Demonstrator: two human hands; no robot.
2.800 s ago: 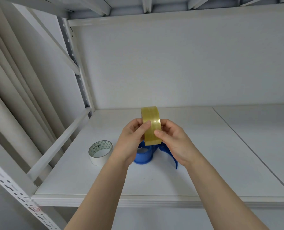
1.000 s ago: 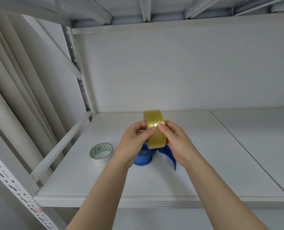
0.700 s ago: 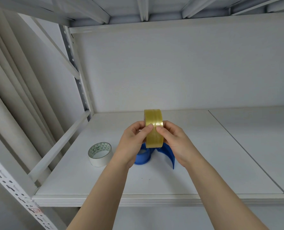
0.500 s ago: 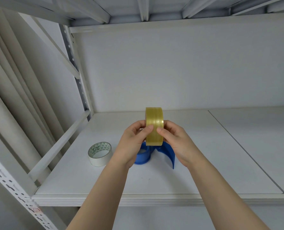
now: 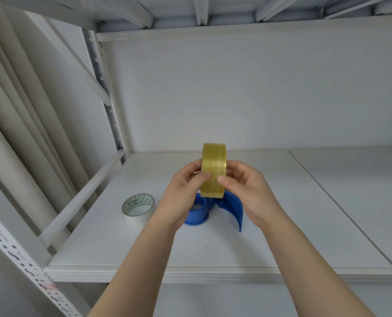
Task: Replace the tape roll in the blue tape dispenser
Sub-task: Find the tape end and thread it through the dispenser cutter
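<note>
A yellowish clear tape roll stands on edge in the air, held between both hands above the shelf. My left hand grips its left side, thumb on the tape's outer face. My right hand grips the right side, thumb also pressed on the face. Below and behind the hands lies the blue tape dispenser on the shelf, its round hub bare and partly hidden by my left hand.
A white tape roll with a patterned core lies flat on the white shelf, left of the dispenser. A diagonal brace and perforated upright stand at the left. A seam runs across the shelf at the right.
The yellow roll has been turned slightly in my fingers and raised a little; my thumbs have shifted on its face. The dispenser and white roll have not moved.
</note>
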